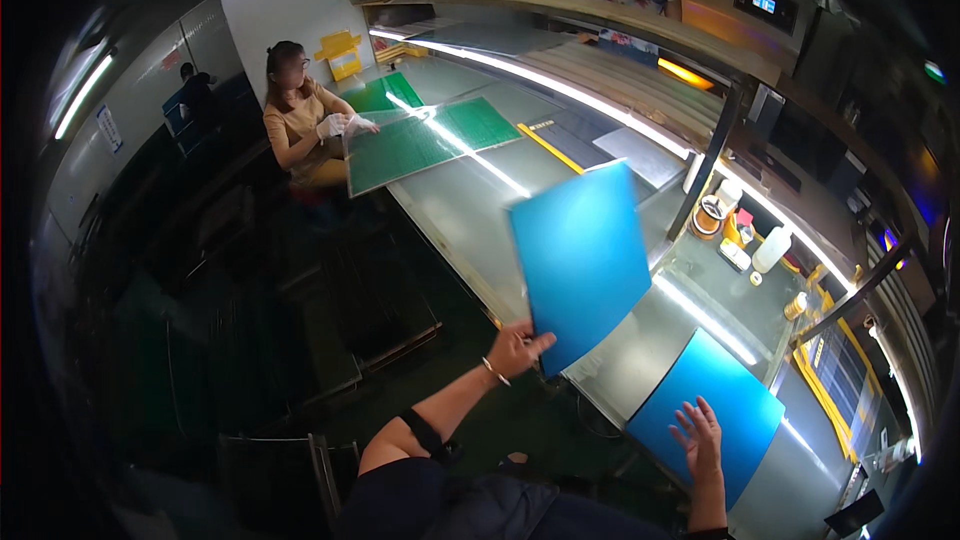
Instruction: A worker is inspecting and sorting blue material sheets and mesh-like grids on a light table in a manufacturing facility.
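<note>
My left hand (517, 351) grips the lower left corner of a thin blue sheet (582, 250), thumb in front and fingers behind. That sheet is held up, tilted, above the edge of the grey bench. A second blue sheet (715, 395) lies on the bench at the right, its near corner reaching past the front edge. Over this lying sheet is my right hand (700, 435), its fingers spread and nothing in it. Whether the right fingertips touch the sheet cannot be told.
The long metal bench (455, 210) carries green panels (435, 145) at its far left, where a co-worker (305, 115) in white gloves handles one. A white bottle (771, 249) and a tape roll (711, 210) stand along the back. A dark post (708, 155) rises from the bench. Racks (380, 330) stand below left.
</note>
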`<state>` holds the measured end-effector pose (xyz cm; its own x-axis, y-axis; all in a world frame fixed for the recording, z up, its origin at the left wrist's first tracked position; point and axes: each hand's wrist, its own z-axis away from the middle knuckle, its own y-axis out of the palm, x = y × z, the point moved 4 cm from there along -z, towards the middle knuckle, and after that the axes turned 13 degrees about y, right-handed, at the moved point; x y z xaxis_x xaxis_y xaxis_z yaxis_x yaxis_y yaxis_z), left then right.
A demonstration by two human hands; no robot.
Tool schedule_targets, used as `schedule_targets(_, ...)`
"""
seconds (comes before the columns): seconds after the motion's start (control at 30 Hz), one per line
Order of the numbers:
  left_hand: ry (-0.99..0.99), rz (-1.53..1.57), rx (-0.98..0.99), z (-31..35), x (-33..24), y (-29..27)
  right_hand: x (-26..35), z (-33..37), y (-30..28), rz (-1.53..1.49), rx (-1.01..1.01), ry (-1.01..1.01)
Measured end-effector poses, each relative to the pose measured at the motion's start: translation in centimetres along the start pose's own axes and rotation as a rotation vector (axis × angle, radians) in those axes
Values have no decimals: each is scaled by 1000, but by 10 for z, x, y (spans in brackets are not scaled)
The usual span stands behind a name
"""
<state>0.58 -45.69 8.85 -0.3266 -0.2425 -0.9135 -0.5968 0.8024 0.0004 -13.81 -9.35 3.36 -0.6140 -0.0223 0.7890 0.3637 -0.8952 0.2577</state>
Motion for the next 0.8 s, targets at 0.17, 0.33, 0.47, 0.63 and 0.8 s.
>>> schedule_targets(0.17, 610, -672, 420, 19, -11, 32, 46, 59, 74, -442, 607, 43)
schedule_targets(0.33, 799, -704, 1089, 41, 34, 86, -26, 8, -22, -348, 129, 63)
schedule_targets(0.47, 317, -443, 1380, 91, 1, 151, -65, 0, -29, -307, 19, 196)
schedule_targets(0.63, 395, -657, 1382, 102, -7, 210, -69, -15, -26, -385, 96, 150)
schedule_targets(0.8, 416, -531, 1286, 95, -30, 212, -72, -17, -33, -514, 141, 254)
